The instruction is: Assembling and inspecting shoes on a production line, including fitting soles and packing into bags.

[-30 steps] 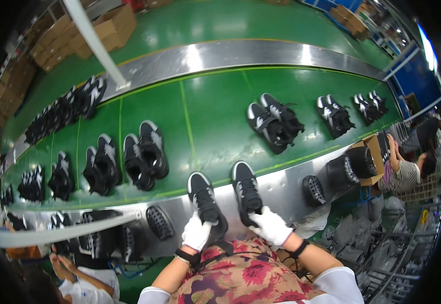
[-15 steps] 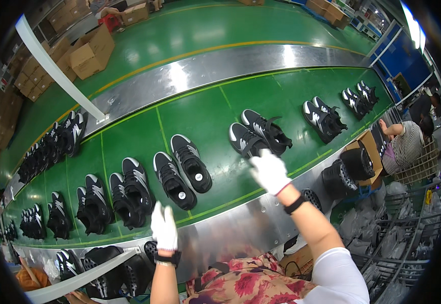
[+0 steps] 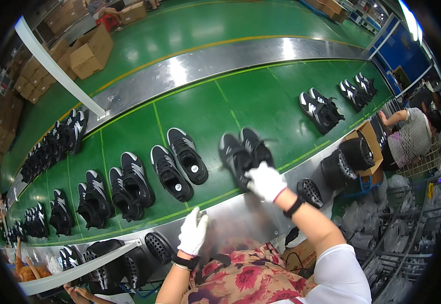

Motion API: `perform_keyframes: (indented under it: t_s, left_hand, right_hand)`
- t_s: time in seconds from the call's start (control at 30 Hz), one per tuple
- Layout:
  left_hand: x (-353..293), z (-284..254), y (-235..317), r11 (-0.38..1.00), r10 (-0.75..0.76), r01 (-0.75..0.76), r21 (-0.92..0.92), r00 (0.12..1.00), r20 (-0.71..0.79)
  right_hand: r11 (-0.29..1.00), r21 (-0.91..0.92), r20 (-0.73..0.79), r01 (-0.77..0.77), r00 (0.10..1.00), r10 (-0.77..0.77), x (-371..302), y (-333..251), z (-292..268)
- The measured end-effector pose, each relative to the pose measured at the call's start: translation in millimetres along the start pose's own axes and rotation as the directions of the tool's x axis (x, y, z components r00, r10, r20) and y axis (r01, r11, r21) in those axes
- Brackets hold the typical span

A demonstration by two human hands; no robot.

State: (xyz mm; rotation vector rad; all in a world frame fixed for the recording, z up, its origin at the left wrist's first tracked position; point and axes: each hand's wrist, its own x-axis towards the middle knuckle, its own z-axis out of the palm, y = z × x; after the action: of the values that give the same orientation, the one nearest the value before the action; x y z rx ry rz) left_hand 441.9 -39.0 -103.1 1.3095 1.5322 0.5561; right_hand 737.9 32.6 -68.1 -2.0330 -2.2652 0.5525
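A pair of black sneakers (image 3: 241,154) with a strap stands on the green conveyor belt (image 3: 261,93), blurred by motion. My white-gloved right hand (image 3: 267,182) has hold of the pair at the heel end; the fingertips are partly hidden against the shoes. My left hand (image 3: 193,233), also gloved in white, hovers over the metal edge nearest me with its fingers apart and nothing in them. Just beyond it sits another pair of black sneakers (image 3: 172,175) with grey toes and round white stickers inside.
More sneaker pairs (image 3: 132,187) stand along the belt to the left, others (image 3: 322,111) at the far right. A row of shoes (image 3: 61,144) lines the far left rail. Black perforated pieces (image 3: 309,192) lie by the near edge. A white post (image 3: 58,68) rises at left. Co-workers (image 3: 413,134) sit nearby.
My right hand has drawn the sneaker pair toward me and to the left, turning its toes more away from me. My left hand has shifted right and its fingers have spread.
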Motion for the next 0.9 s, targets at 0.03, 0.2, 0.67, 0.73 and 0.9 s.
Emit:
perform_keyframes:
  t_s: [0.03,0.2,0.67,0.73,0.9]
  left_hand:
    - [-3,3,-1,1.000,-0.002,0.002,0.001,1.000,0.004]
    - [-22,25,4,0.952,0.089,-0.154,0.264,0.966,0.241]
    - [-59,27,46,0.525,0.782,-0.770,0.363,0.604,0.150]
    - [-55,51,60,0.432,0.804,-0.832,0.349,0.530,0.269]
    - [-46,103,65,0.495,0.586,-0.752,0.436,0.659,0.472]
  right_hand:
    - [0.999,0.044,0.036,0.002,0.999,-0.004,-25,-23,0]
    - [0.984,0.164,0.189,-0.072,0.981,0.041,-145,-92,32]
    - [0.943,0.214,-0.619,-0.254,0.711,0.333,-236,83,-2]
    - [0.898,0.171,-0.517,-0.405,0.739,0.431,-241,124,0]
    - [0.947,0.018,-0.262,-0.322,0.912,0.315,-226,159,6]
